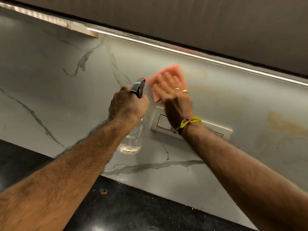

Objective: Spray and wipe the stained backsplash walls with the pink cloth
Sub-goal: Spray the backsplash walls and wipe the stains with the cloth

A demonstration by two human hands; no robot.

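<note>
My right hand (175, 99) lies flat with straight fingers on the pink cloth (173, 72), pressing it against the grey marble backsplash (66, 90) just above a white switch plate (162, 121); the hand is motion-blurred. Close to its left, my left hand (127, 104) grips the neck of a clear spray bottle (131, 140), whose dark trigger head with a red nozzle (140, 85) points at the wall. Orange-brown stains (281, 122) mark the backsplash to the right of the cloth.
A black speckled countertop (133, 205) runs along the bottom with a small orange crumb (104, 191) on it. A lit light strip (200, 55) sits under the dark upper cabinet (216, 22). The backsplash turns a corner at the left.
</note>
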